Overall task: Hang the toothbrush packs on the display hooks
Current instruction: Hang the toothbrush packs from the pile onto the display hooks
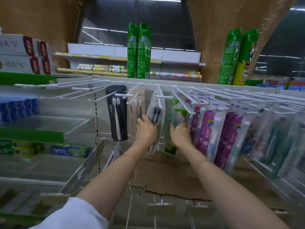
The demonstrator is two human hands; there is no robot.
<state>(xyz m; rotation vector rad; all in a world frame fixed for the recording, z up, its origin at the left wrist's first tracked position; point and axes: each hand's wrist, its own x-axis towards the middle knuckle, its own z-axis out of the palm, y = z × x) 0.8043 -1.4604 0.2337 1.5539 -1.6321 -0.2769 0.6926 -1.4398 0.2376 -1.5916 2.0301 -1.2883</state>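
A clear toothbrush pack [156, 111] with dark brushes hangs on a white hook [160, 95] in the middle of the display. My left hand [146, 131] grips its lower part, fingers curled round the left edge and thumb on the front. To its right hangs a green and clear pack [175, 116]; my right hand [179, 133] holds it with curled fingers. A black pack [117, 116] and a beige pack [134, 111] hang to the left. Several purple and clear packs [212, 128] fill the hooks on the right.
Bare white hooks [66, 90] stick out at the upper left. Green spray cans [139, 50] stand on the top shelf. Toothpaste boxes [69, 150] lie on the left shelves. A flattened cardboard sheet [165, 172] lies below the packs, over wire racks.
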